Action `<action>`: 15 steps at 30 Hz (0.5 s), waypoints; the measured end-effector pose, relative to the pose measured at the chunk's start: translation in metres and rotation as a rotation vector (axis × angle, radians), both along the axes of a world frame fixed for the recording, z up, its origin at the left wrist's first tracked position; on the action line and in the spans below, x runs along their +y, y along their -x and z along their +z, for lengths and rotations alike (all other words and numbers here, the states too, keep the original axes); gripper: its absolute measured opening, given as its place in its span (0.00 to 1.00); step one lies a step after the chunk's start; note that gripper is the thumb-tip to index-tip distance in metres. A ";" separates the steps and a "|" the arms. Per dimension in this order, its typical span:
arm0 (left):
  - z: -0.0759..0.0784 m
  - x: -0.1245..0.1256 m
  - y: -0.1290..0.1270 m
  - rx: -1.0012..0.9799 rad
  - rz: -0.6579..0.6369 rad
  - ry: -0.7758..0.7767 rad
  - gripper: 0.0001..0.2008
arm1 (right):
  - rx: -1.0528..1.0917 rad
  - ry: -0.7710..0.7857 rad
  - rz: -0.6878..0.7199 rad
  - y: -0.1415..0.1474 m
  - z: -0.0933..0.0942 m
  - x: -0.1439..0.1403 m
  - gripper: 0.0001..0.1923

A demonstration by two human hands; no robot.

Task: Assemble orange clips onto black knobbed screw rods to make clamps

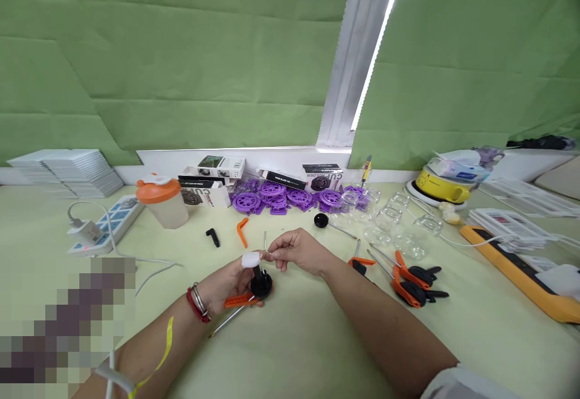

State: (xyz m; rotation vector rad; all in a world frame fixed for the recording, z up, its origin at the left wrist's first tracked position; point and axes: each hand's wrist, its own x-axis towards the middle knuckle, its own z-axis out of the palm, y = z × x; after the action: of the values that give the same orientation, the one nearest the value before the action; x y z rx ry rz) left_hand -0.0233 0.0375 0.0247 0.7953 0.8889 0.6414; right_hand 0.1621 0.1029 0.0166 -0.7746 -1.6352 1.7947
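My left hand (232, 279) is closed around an orange and black clamp-like part (240, 301). It has a round black piece with an upright stem and a white cap (251, 259) on top, and a thin metal rod (229, 321) slants out below it. My right hand (292, 249) meets the left fingertips, its thumb and fingers pinched together. A thin metal pin (265, 240) stands up beside these fingers; whether they grip it I cannot tell. On the table ahead lie a small black elbow piece (212, 237) and a bent orange piece (243, 233).
Orange and black clamps (410, 287) with metal rods lie right of my right forearm. Purple wheel-shaped parts (272, 196), clear plastic pieces (389, 220) and printed boxes (206, 193) line the back. An orange-lidded shaker cup (165, 205) and a power strip (111, 230) stand left.
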 end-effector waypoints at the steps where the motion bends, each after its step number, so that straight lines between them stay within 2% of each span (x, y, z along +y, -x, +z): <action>1: -0.002 0.001 0.000 -0.003 -0.011 -0.002 0.18 | 0.006 0.014 0.038 0.001 0.001 -0.003 0.14; 5: -0.005 0.004 0.001 0.025 -0.057 0.019 0.21 | 0.032 0.014 0.082 0.005 0.000 -0.007 0.13; 9: -0.003 0.003 -0.001 0.028 -0.038 0.013 0.22 | 0.075 -0.050 0.093 0.008 -0.005 -0.009 0.09; 15: 0.001 0.002 -0.003 0.045 -0.027 -0.002 0.24 | 0.106 -0.078 0.128 0.013 -0.014 -0.010 0.10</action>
State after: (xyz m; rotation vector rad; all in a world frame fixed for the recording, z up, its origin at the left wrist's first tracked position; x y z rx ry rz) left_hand -0.0207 0.0393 0.0254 0.8246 0.9175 0.6025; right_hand 0.1496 0.0932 0.0028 -0.5419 -1.7074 1.8142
